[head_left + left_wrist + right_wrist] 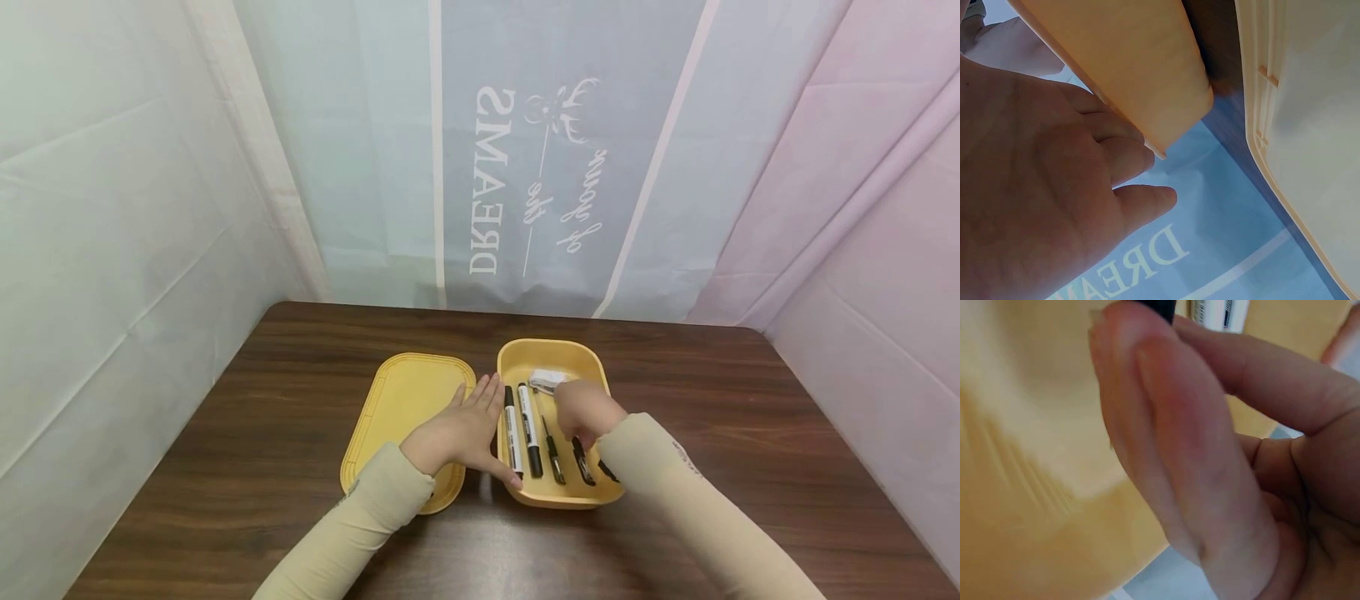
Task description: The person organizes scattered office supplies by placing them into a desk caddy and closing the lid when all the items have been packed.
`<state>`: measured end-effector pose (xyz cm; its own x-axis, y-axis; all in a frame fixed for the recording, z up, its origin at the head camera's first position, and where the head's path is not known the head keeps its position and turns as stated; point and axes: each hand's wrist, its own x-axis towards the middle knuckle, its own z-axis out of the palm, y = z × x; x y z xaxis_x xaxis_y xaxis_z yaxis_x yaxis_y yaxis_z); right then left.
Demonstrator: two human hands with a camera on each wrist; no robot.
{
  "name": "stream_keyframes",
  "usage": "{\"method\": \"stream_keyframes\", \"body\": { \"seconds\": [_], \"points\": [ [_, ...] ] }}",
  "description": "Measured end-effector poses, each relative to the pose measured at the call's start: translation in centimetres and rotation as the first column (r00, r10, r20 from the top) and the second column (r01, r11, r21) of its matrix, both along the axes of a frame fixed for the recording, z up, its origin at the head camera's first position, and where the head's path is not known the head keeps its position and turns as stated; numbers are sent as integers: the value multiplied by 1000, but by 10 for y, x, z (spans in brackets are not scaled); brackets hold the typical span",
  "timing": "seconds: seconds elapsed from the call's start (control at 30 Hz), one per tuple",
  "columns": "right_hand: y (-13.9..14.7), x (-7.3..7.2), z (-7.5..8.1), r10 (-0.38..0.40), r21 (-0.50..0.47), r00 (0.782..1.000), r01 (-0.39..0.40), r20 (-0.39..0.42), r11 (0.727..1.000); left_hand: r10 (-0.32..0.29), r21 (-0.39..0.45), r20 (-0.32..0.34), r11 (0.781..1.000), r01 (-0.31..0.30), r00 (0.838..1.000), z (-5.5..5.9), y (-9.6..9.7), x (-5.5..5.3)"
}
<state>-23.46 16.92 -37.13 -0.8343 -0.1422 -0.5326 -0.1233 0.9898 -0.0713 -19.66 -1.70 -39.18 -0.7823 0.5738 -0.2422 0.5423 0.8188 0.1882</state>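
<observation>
A yellow box (pixel 555 498) without its lid stands on the table. My left hand (pixel 467 429) rests along its left rim with fingers spread and straight, the thumb by the near corner. Inside lie two white markers with black ends, the outer marker (pixel 513 433) and the inner marker (pixel 529 429), and a black pen (pixel 552 454). My right hand (pixel 587 408) reaches into the box, its fingertips pinching the end of another black pen (pixel 582 463); in the right wrist view only a dark end shows at the fingertips. A small white item (pixel 546 380) lies at the box's far end.
The yellow lid (pixel 408 392) lies on the dark wooden table (pixel 300 433), left of the box and partly under my left forearm. A printed curtain (pixel 375 167) hangs behind the table. A black object (pixel 607 472) shows beside the right sleeve.
</observation>
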Motion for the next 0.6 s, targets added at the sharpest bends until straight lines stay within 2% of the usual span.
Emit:
{"method": "stream_keyframes", "body": {
  "seconds": [0.1,0.2,0.43,0.6],
  "points": [
    [-4,0,-4,91,49,995,-89,-33,995,1,-12,-7,1000,-1,1000,0,0,0],
    [-7,0,-8,132,73,990,-127,-58,989,-1,-20,-11,1000,1,1000,1,0,1],
    [-9,-3,-16,80,87,996,-77,-29,993,-4,-22,-13,1000,4,1000,1,1,0],
    [-9,-6,-22,73,90,996,-69,-42,994,-6,-15,-8,1000,6,1000,2,0,-1]
  ]
}}
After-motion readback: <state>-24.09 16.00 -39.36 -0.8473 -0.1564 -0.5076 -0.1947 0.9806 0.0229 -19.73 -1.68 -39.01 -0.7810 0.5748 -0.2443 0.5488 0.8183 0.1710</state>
